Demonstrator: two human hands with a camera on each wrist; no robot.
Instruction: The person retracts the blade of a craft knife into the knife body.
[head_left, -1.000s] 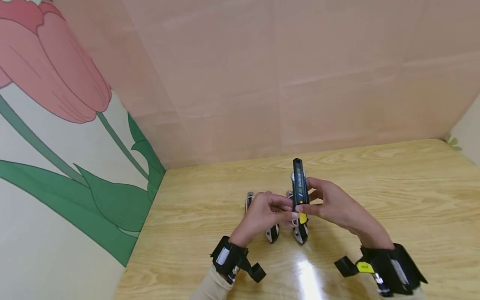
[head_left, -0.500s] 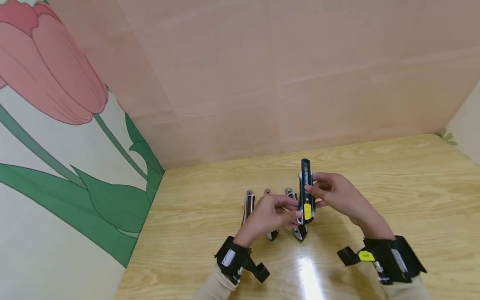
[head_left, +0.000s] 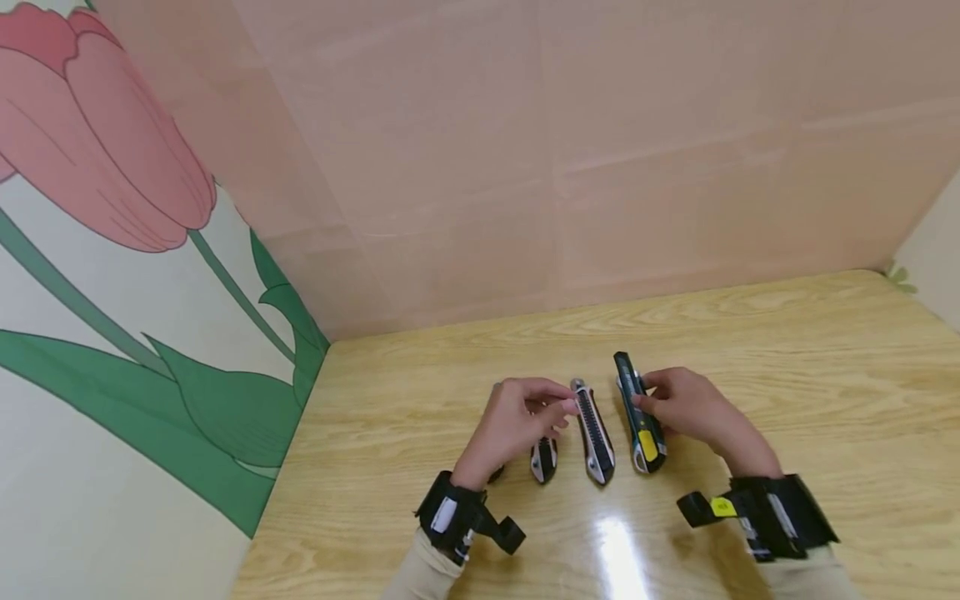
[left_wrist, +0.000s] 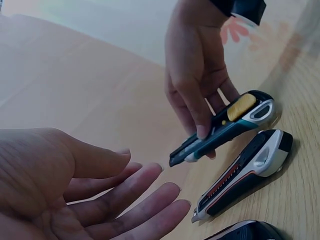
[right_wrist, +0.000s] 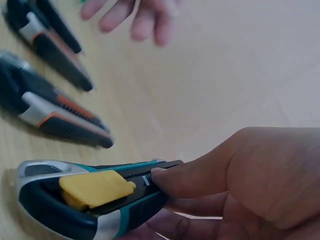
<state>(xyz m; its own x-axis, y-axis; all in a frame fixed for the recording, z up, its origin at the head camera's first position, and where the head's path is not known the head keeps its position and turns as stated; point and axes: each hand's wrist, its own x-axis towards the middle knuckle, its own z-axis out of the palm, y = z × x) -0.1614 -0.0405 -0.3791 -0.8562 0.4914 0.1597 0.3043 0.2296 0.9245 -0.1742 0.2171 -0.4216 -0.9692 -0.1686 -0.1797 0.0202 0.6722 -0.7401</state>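
Observation:
My right hand (head_left: 686,406) pinches a dark box cutter (head_left: 640,421) with teal trim and a yellow slider, thumb on top and fingers beneath. In the right wrist view, the yellow slider (right_wrist: 95,187) faces up and the rear end is low at the tabletop. Just left of it lies a black and silver box cutter (head_left: 596,437) with orange trim. My left hand (head_left: 517,421) hovers over the row with fingers loosely spread and nothing in them. A second orange-trimmed box cutter (head_left: 543,461) shows below its fingers; another, farther left, is mostly hidden by that hand.
The wood-grain table (head_left: 787,375) meets a pinkish-brown covered wall (head_left: 562,167) at the back. A wall with a painted tulip (head_left: 142,158) borders the left side. Both wrists wear black camera straps (head_left: 453,517).
My right hand has moved the teal-trimmed box cutter to the right and down, beside the others. My left hand has let go of it and drawn back left.

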